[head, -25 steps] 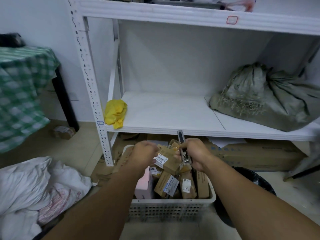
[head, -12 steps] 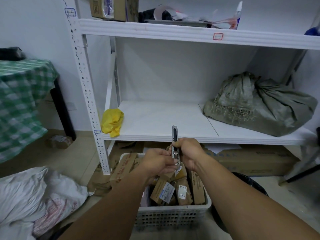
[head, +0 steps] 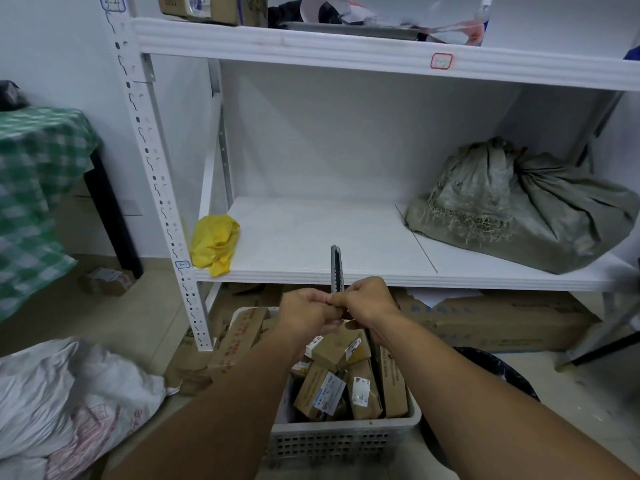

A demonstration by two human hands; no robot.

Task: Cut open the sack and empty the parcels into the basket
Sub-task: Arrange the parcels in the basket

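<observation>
Your right hand [head: 367, 303] is wrapped tight around a utility knife [head: 336, 268], its grey body standing upright out of your fist toward 12 o'clock, in front of the middle shelf [head: 311, 237] edge. Your left hand [head: 304, 315] is curled closed and pressed against the right at the knuckles, fingertips meeting by the knife's handle; whether it actually grips the knife cannot be told. Both hands hover above the basket [head: 343, 441], a pale perforated crate at 6 o'clock, packed with brown cardboard parcels [head: 332, 379] bearing white labels. At 8 o'clock a white sack [head: 69, 403] lies slumped on the floor, well apart from the basket. On the shelf, a grey-green sack [head: 526, 209] sits bunched at 2 o'clock, and a crumpled yellow bag [head: 214, 242] rests at 10 o'clock against the upright post. A green checked cloth [head: 31, 188] hangs at 9 o'clock. Flat cardboard boxes [head: 502, 320] lie under the shelf at 3 o'clock.
</observation>
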